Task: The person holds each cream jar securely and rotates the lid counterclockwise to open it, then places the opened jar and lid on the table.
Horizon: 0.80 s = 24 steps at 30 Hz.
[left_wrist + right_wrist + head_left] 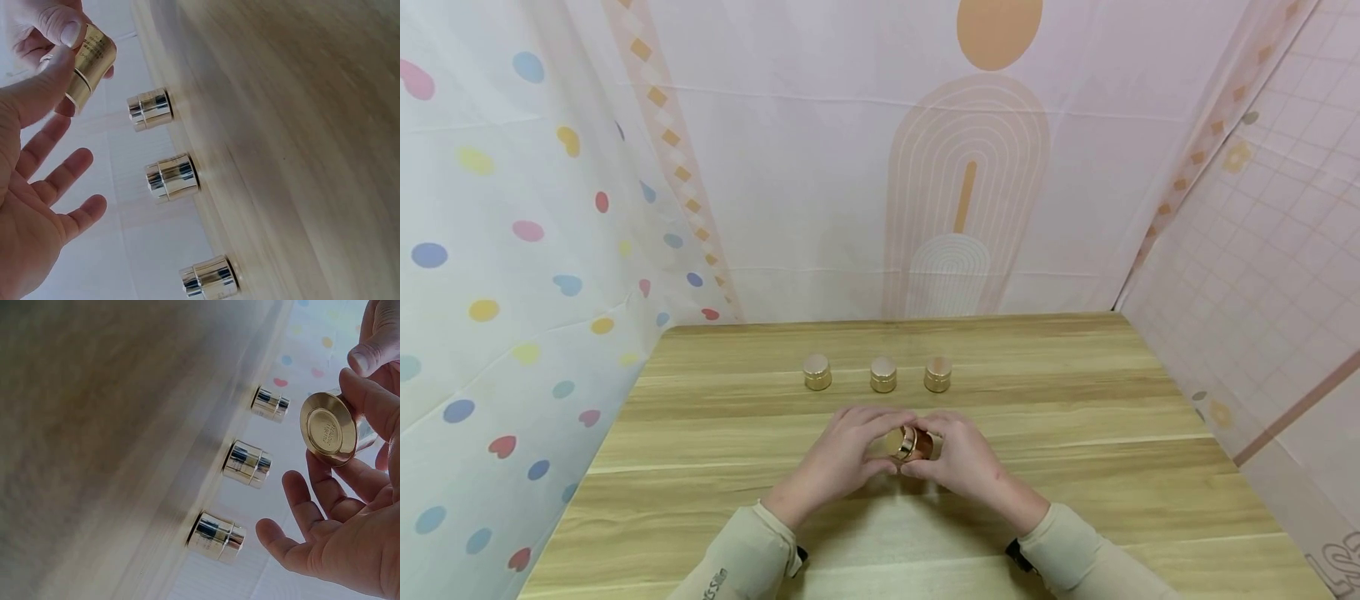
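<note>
A shiny gold cosmetic jar (916,444) is held tilted on its side between both hands, above the table. My left hand (847,450) pinches its lid end between thumb and index finger, the other fingers spread away. At the body end, my right hand (964,460) grips the jar with thumb and fingers. In the left wrist view, a dark seam runs around the jar (94,57) between lid and body. The right wrist view shows its round base (329,429) with small, unreadable lettering.
Three similar gold jars stand upright in a row beyond the hands: a left jar (817,372), a middle jar (883,375) and a right jar (937,375). They rest on a wood-grain table (715,417), with patterned cloth (805,183) hanging behind and at both sides.
</note>
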Tool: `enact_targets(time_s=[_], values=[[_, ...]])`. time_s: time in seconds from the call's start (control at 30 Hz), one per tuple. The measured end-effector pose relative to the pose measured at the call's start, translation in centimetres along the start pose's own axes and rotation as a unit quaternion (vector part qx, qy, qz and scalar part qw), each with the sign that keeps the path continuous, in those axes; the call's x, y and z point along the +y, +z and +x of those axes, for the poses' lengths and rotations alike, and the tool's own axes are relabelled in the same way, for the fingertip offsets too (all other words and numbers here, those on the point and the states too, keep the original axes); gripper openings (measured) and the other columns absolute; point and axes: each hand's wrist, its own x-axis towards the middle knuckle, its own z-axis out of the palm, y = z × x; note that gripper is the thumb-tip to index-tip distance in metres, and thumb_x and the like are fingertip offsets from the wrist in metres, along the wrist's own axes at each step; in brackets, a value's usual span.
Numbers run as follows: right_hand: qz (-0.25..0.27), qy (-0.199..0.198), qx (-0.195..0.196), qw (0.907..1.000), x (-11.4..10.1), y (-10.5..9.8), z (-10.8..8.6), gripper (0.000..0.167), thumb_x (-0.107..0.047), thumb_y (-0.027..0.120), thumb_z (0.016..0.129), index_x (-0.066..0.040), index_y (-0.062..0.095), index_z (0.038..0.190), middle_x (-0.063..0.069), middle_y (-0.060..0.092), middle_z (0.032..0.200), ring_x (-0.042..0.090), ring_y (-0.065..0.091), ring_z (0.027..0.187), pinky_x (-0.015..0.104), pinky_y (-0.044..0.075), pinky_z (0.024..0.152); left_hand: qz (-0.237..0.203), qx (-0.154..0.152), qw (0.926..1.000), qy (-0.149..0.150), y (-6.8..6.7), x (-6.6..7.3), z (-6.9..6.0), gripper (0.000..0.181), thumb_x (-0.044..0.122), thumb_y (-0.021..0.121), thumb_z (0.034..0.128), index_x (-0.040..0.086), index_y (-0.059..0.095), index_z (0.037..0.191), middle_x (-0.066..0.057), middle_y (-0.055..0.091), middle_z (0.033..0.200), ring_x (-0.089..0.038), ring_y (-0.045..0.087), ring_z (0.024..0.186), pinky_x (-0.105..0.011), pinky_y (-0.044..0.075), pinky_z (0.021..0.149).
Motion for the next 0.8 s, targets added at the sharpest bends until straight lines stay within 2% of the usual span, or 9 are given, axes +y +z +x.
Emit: enact_targets(time_s=[0.1, 0.3, 0.47, 0.57, 0.67, 0.8], values=[[-0.004, -0.001, -0.001, 1.0, -0.02, -0.04, -0.03, 0.059, -0.021, 0.098, 0.078, -0.005, 0.076, 0.13, 0.006, 0.078, 0.12, 0.025, 0.07, 0.116, 0.048, 0.059, 0.104, 0.006, 0.004, 0.9998, 0.019, -0.11, 0.05, 0.07, 0.075, 0.018, 0.095, 0.0747, 0.022, 0.067, 0.144, -0.003, 0.071, 0.143, -0.028, 0.065, 0.134, -0.057, 0.048, 0.115], [-0.014, -0.004, -0.002, 0.9999, -0.09, -0.08, -0.02, 0.055, -0.023, 0.097, 0.078, -0.008, 0.077, 0.127, 0.004, 0.078, 0.118, 0.023, 0.07, 0.114, 0.047, 0.059, 0.102, 0.02, -0.006, 0.9997, 0.014, -0.19, 0.18, 0.1, 0.071, 0.013, 0.093, 0.077, 0.023, 0.068, 0.143, -0.003, 0.072, 0.143, -0.029, 0.065, 0.135, -0.058, 0.046, 0.117], [-0.014, -0.003, -0.004, 0.9999, -0.07, -0.07, -0.02, 0.055, -0.023, 0.098, 0.078, -0.009, 0.077, 0.128, 0.003, 0.078, 0.119, 0.023, 0.07, 0.115, 0.047, 0.059, 0.103, 0.024, -0.005, 0.9996, 0.016, -0.19, 0.23, 0.11, 0.065, 0.015, 0.091, 0.0797, 0.022, 0.07, 0.14, -0.002, 0.073, 0.14, -0.029, 0.066, 0.133, -0.056, 0.048, 0.117], [-0.009, 0.0, -0.005, 0.9999, -0.05, -0.06, -0.04, 0.057, -0.023, 0.098, 0.078, -0.009, 0.077, 0.129, 0.002, 0.078, 0.119, 0.022, 0.07, 0.115, 0.047, 0.059, 0.103, 0.017, -0.011, 0.9998, 0.006, -0.25, 0.28, 0.07, 0.06, 0.023, 0.089, 0.0839, 0.021, 0.069, 0.141, -0.003, 0.074, 0.138, -0.028, 0.066, 0.131, -0.057, 0.047, 0.116], [-0.006, 0.002, -0.007, 1.0, -0.03, -0.05, -0.07, 0.059, -0.023, 0.098, 0.078, -0.009, 0.076, 0.131, 0.002, 0.078, 0.119, 0.021, 0.069, 0.114, 0.047, 0.059, 0.103, 0.001, -0.025, 0.9995, -0.018, -0.35, 0.42, 0.0, 0.058, 0.031, 0.085, 0.0891, 0.02, 0.067, 0.143, -0.005, 0.074, 0.137, -0.028, 0.066, 0.131, -0.059, 0.045, 0.119], [-0.011, -0.001, -0.004, 0.9999, -0.02, -0.03, -0.13, 0.061, -0.024, 0.098, 0.078, -0.009, 0.076, 0.132, 0.003, 0.078, 0.12, 0.022, 0.07, 0.115, 0.046, 0.059, 0.102, -0.013, -0.037, 0.9983, -0.042, -0.3, 0.51, -0.1, 0.056, 0.033, 0.08, 0.0941, 0.019, 0.066, 0.146, -0.007, 0.074, 0.134, -0.03, 0.065, 0.13, -0.059, 0.042, 0.12]])
